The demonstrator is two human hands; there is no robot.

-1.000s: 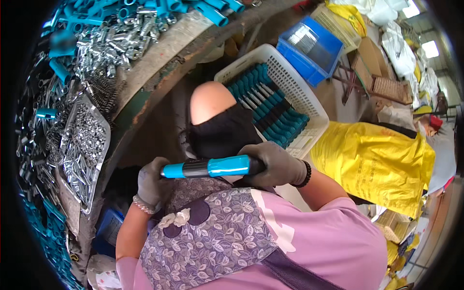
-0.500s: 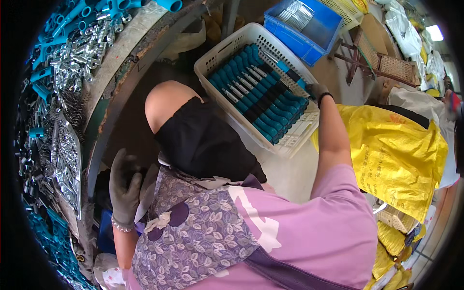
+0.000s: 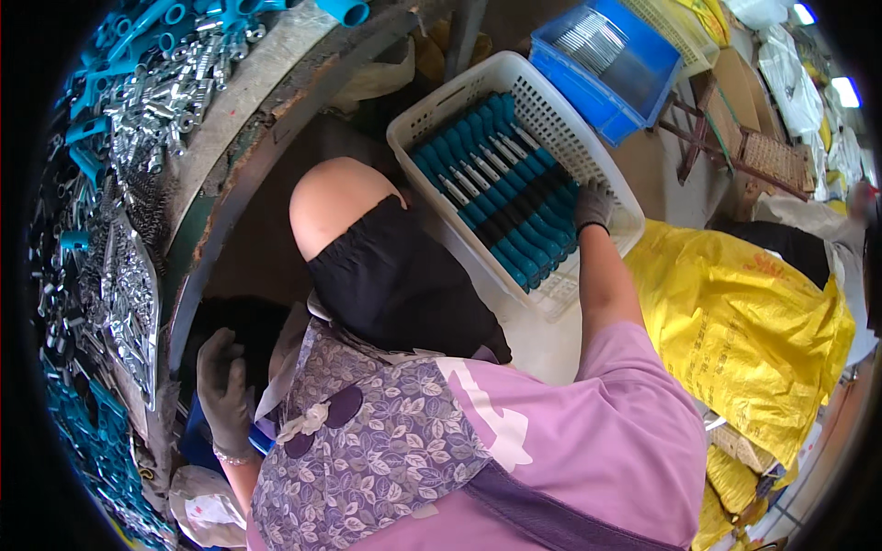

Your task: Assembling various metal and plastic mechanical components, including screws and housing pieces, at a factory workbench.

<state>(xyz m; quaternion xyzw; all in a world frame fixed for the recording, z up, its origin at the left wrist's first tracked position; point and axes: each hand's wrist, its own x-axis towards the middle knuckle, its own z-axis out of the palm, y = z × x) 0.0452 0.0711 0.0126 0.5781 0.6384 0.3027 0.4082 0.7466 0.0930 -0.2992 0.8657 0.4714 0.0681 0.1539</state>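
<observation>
My right hand (image 3: 594, 206), in a grey glove, is inside a white plastic basket (image 3: 432, 189) at its right side. Its fingers are closed around the handle end of a teal-and-black tool at the right end of a row; the fingertips are partly hidden. Several such teal-handled tools (image 3: 514, 197) with silver metal ends lie side by side in the basket, metal ends toward the far left. My left hand (image 3: 223, 390), also gloved, hangs beside the workbench edge, near my lap. Its fingers are loosely bent and apart, with nothing in them.
On the left, a workbench (image 3: 216, 129) carries teal handles, silver metal parts and springs (image 3: 147, 207). A blue bin (image 3: 602, 60) with thin metal pieces stands beyond the basket. A small wooden chair (image 3: 758, 151) and a yellow sack (image 3: 735, 321) are to the right.
My right hand has moved inward and down, bringing the tool from the basket's far right side to the row. My left hand has shifted slightly down and left. The view has shifted a little.
</observation>
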